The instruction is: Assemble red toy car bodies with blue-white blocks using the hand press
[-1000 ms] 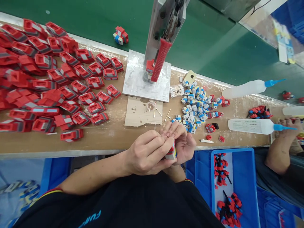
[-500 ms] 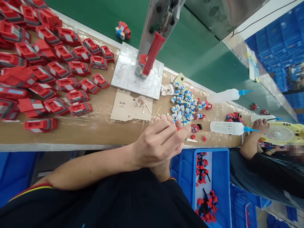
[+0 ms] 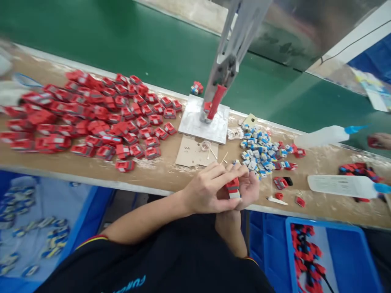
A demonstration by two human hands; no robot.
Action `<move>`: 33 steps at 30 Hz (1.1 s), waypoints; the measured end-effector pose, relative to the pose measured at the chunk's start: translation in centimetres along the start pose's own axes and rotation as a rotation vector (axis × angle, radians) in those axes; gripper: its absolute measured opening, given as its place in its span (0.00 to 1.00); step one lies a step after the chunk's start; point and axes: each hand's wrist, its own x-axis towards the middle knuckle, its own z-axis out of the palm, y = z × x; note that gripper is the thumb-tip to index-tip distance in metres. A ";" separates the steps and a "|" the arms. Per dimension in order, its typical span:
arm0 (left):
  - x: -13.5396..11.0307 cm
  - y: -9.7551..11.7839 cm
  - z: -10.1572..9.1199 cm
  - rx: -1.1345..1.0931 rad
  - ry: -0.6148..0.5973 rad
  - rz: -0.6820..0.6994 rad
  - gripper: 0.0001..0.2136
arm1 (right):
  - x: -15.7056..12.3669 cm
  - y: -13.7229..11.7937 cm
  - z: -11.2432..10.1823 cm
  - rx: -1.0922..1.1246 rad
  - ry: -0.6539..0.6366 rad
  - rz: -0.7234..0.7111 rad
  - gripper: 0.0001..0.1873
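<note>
Close to the table's front edge, a small red plastic part [image 3: 233,185] with a grey band and a white end shows between my two hands. My left hand [image 3: 206,187] grips it from the left, thumb below and fingers reaching over the top. From the right, my right hand [image 3: 249,188] is curled around the same part and hides some of it. Just beyond my fingers lies a pile of small white, blue and yellow blocks [image 3: 259,150]. A red and grey piece [image 3: 280,183] and a white sliver-shaped item [image 3: 277,200] lie to the right.
A lever press [image 3: 216,101] stands on a metal plate [image 3: 191,110], with cardboard [image 3: 186,152] before it. Many red parts [image 3: 97,110] cover the left. Bottles [image 3: 339,186] and a co-worker's hand [image 3: 385,140] are at right. Blue bins [image 3: 345,244] sit below the table.
The camera view has swung left, so more red parts and a left-hand bin show. My hands have parted slightly, and the red part between them is now visible.
</note>
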 end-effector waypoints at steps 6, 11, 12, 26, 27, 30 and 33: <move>-1.4 -0.3 -2.0 -0.092 0.065 -0.010 0.24 | 0.4 -1.2 3.9 0.181 0.224 -0.160 0.27; -1.8 -0.9 -2.3 -0.059 0.218 0.117 0.26 | 0.0 -3.6 5.4 0.150 0.243 -0.191 0.28; -1.8 -1.0 -2.3 -0.056 0.230 0.129 0.26 | 0.0 -4.0 5.6 0.161 0.250 -0.192 0.27; -1.4 -0.7 -1.2 -0.079 0.299 0.240 0.23 | -0.6 -5.8 5.7 0.123 0.386 -0.261 0.22; -1.4 -0.7 -0.9 -0.080 0.315 0.243 0.22 | -0.6 -5.9 5.6 0.135 0.396 -0.264 0.22; -1.3 -0.4 -0.1 -0.077 0.347 0.253 0.19 | -0.8 -6.1 5.0 0.175 0.403 -0.260 0.22; -1.0 0.0 0.4 -0.069 0.362 0.255 0.17 | -0.8 -6.2 4.5 0.180 0.399 -0.247 0.23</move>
